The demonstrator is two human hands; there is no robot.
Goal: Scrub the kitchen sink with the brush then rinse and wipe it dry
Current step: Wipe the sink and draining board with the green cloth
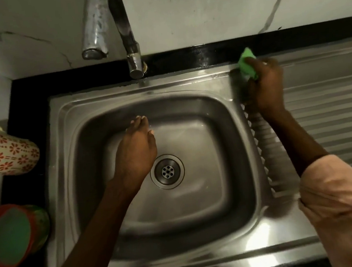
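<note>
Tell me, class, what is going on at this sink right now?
A person is cleaning a steel kitchen sink. The right hand grips a green scrubber at the sink's back rim, where the basin meets the ribbed drainboard. The left hand reaches into the basin with straight fingers, holding nothing, beside the drain. No water is visibly running from the tap. A patterned cup lies on the counter to the left.
</note>
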